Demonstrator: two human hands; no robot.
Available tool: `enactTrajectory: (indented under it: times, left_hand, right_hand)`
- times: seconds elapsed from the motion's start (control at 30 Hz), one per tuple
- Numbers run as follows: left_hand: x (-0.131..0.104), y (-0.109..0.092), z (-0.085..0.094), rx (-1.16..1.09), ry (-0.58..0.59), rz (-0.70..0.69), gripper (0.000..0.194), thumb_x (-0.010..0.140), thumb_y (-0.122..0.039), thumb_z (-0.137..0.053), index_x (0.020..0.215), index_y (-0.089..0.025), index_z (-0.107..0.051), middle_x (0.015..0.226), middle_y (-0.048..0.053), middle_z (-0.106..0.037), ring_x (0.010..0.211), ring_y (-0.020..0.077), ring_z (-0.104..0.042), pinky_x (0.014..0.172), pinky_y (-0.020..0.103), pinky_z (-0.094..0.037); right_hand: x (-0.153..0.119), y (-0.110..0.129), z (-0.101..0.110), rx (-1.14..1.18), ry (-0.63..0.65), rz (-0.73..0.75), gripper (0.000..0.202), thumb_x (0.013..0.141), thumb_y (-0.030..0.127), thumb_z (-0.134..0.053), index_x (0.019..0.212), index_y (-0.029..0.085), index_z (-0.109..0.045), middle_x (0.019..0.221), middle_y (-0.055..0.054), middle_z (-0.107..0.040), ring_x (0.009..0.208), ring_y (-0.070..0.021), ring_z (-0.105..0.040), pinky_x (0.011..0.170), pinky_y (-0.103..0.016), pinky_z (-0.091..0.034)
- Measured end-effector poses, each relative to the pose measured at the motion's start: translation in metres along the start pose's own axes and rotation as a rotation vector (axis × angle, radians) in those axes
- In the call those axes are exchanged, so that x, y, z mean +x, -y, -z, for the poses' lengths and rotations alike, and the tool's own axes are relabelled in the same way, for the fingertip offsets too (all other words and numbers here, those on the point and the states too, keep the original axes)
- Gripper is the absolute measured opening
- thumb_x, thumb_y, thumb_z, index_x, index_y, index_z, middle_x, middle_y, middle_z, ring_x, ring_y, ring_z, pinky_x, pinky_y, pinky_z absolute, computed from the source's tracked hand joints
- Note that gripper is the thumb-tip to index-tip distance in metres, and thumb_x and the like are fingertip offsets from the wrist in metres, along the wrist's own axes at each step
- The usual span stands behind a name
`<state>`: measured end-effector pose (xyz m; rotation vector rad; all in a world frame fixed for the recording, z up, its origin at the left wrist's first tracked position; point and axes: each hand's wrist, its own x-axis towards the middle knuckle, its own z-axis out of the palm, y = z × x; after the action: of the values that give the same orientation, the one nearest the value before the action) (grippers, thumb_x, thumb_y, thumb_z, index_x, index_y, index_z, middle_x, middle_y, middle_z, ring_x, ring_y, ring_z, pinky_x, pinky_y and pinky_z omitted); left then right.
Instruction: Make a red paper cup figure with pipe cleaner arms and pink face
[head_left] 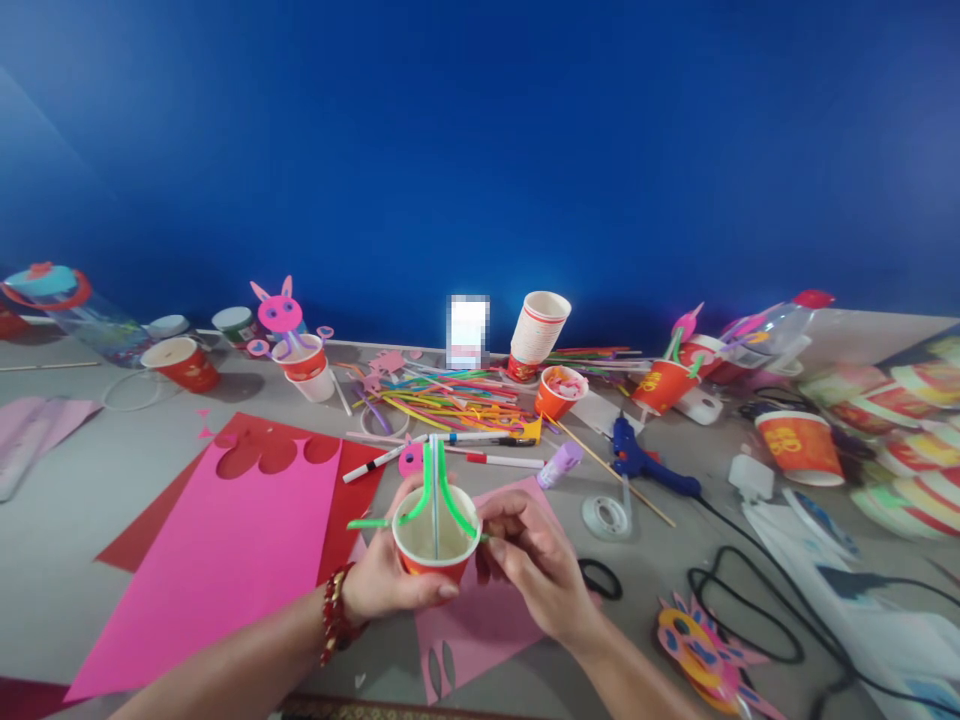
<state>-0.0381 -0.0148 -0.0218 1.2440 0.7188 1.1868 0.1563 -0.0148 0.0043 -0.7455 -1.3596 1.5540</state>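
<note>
A red paper cup [436, 566] with a white inside is held upright by my left hand [386, 580], whose fingers wrap round it. Green pipe cleaners [429, 478] rise from the cup beside a thin pale stick, and one green end pokes out at the cup's left. At the right side of the rim, my right hand [529, 560] pinches the other green end, which comes out through the wall. Behind the cup lies a small pink animal head [411, 458]. Below the hands is a light pink sheet [487, 655] with cut slits.
Pink paper [225, 560] lies over red paper at the left. Coloured pipe cleaners [457, 400], pens and stacked cups [538, 330] stand or lie behind. To the right are a blue glue gun [649, 465], tape [606, 517], black scissors [600, 578] and a cable.
</note>
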Motion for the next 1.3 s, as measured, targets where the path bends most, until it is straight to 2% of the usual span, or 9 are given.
enactTrajectory:
  times: [0.17,0.33,0.4,0.63,0.9,1.03,1.13,1.23,1.3]
  left_hand:
    - [-0.001,0.0,-0.003,0.087,0.048,-0.058,0.094,0.06,-0.047,-0.089,0.138,-0.02,-0.044,0.116,0.016,-0.064,0.101,0.0308,-0.064,0.093,0.042,-0.051]
    - [-0.003,0.011,0.006,0.057,-0.077,-0.055,0.102,0.056,-0.049,-0.091,0.14,-0.022,-0.041,0.117,0.013,-0.063,0.108,0.0312,-0.062,0.097,0.041,-0.049]
    - [-0.003,0.014,0.009,0.038,-0.084,-0.048,0.104,0.055,-0.051,-0.091,0.141,-0.022,-0.041,0.117,0.013,-0.064,0.106,0.0307,-0.063,0.097,0.041,-0.049]
    - [-0.002,0.012,0.007,0.06,0.022,-0.078,0.101,0.058,-0.056,-0.088,0.141,-0.022,-0.042,0.113,0.014,-0.065,0.097,0.0291,-0.066,0.092,0.042,-0.052]
    - [0.001,0.005,0.002,0.126,0.061,-0.205,0.092,0.063,-0.055,-0.086,0.139,-0.022,-0.044,0.117,0.016,-0.063,0.099,0.0293,-0.067,0.087,0.041,-0.057]
    - [0.002,0.006,0.006,0.134,0.042,-0.145,0.096,0.06,-0.057,-0.086,0.138,-0.019,-0.046,0.116,0.017,-0.065,0.105,0.0325,-0.066,0.095,0.045,-0.053]
    - [0.003,0.009,0.008,0.14,0.025,-0.147,0.097,0.061,-0.055,-0.087,0.14,-0.019,-0.044,0.118,0.019,-0.065,0.101,0.0333,-0.067,0.093,0.047,-0.054]
    - [0.003,0.009,0.006,0.133,0.022,-0.148,0.102,0.061,-0.055,-0.087,0.144,-0.021,-0.04,0.119,0.019,-0.065,0.101,0.0335,-0.068,0.089,0.047,-0.056]
    - [0.004,0.008,0.004,0.115,0.055,-0.146,0.105,0.06,-0.056,-0.087,0.146,-0.022,-0.037,0.12,0.018,-0.064,0.106,0.0349,-0.066,0.091,0.049,-0.055]
  right_hand:
    - [-0.003,-0.003,0.005,-0.145,-0.012,0.02,0.019,0.098,0.037,-0.055,0.107,0.021,-0.059,0.07,0.003,-0.051,0.058,-0.0107,-0.05,0.053,-0.023,-0.039]
    - [-0.001,0.003,0.003,-0.057,0.025,-0.005,0.019,0.098,0.037,-0.056,0.102,0.019,-0.061,0.068,0.002,-0.056,0.057,-0.0099,-0.053,0.052,-0.021,-0.039]
    - [0.0,0.006,0.002,0.018,0.033,-0.025,0.02,0.097,0.038,-0.058,0.105,0.019,-0.06,0.069,0.002,-0.057,0.057,-0.0095,-0.054,0.053,-0.021,-0.04]
    - [-0.002,0.005,0.004,0.037,0.072,-0.045,0.02,0.097,0.035,-0.058,0.111,0.02,-0.06,0.077,-0.001,-0.064,0.064,-0.0113,-0.062,0.059,-0.023,-0.048]
    - [-0.001,-0.004,0.003,0.11,0.122,-0.046,0.019,0.098,0.035,-0.057,0.112,0.022,-0.061,0.076,0.001,-0.058,0.06,-0.0087,-0.056,0.053,-0.019,-0.045]
    - [-0.002,0.0,0.004,0.009,0.105,-0.031,0.021,0.099,0.035,-0.055,0.115,0.021,-0.061,0.076,0.001,-0.057,0.058,-0.0083,-0.051,0.051,-0.019,-0.041]
    - [-0.001,0.006,0.006,-0.138,0.046,0.017,0.022,0.1,0.033,-0.052,0.117,0.022,-0.061,0.074,0.001,-0.057,0.058,-0.0097,-0.052,0.052,-0.02,-0.041]
    - [0.0,0.014,0.009,-0.369,-0.023,0.153,0.024,0.101,0.031,-0.048,0.121,0.026,-0.061,0.08,-0.001,-0.061,0.068,-0.0134,-0.058,0.062,-0.024,-0.047]
    - [0.002,0.017,0.01,-0.501,0.003,0.241,0.03,0.098,0.035,-0.053,0.127,0.029,-0.059,0.095,-0.004,-0.065,0.083,-0.0176,-0.062,0.074,-0.028,-0.051]
